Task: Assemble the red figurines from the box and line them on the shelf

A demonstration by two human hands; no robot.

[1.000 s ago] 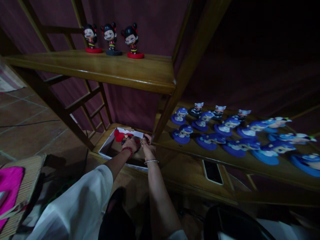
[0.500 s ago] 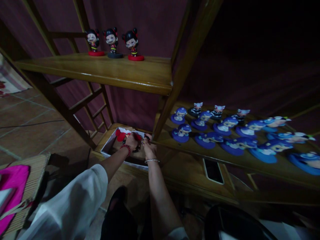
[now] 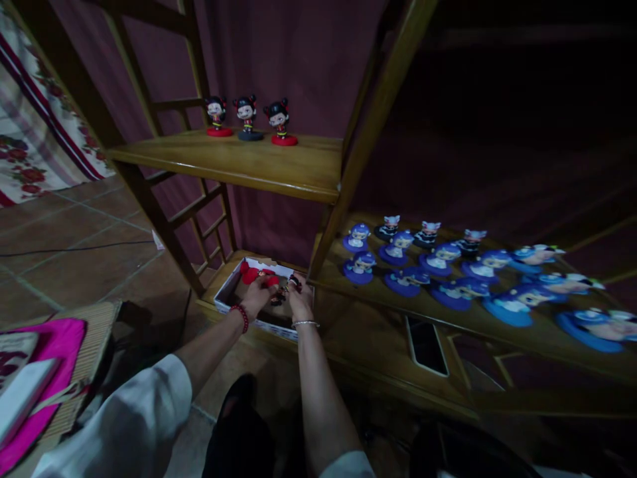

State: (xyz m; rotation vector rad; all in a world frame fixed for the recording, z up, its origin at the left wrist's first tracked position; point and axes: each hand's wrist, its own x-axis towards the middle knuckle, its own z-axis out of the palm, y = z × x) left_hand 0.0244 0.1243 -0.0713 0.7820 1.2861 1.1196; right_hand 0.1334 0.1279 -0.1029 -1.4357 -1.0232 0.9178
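Note:
A shallow cardboard box (image 3: 229, 289) with white sides sits on the bottom shelf, and both my hands reach into it. Red discs (image 3: 250, 274) lie toward its back left, along with small black-haired figurines (image 3: 279, 299). My left hand (image 3: 259, 297), with a red beaded bracelet, is over the box beside these pieces; its fingers stretch forward, slightly bent, their tips partly hidden. My right hand (image 3: 300, 304), wearing a silver bracelet, is at the box's right end with its fingers closed around a dark-haired figurine (image 3: 294, 283).
Three black-haired figurines (image 3: 247, 118) stand on the upper shelf (image 3: 223, 160). Several blue figurines (image 3: 359, 267) fill the shelf to the right, near a wooden post (image 3: 371, 133). Below lies a dark phone-like rectangle (image 3: 426, 345). A woven stool (image 3: 99, 332) with a pink cloth stands left.
The view has tilted and shifted, so the shelves sit lower in the picture. Both hands stay in the box; the left hand's fingers look more stretched, and the figurine at my right hand shows more clearly.

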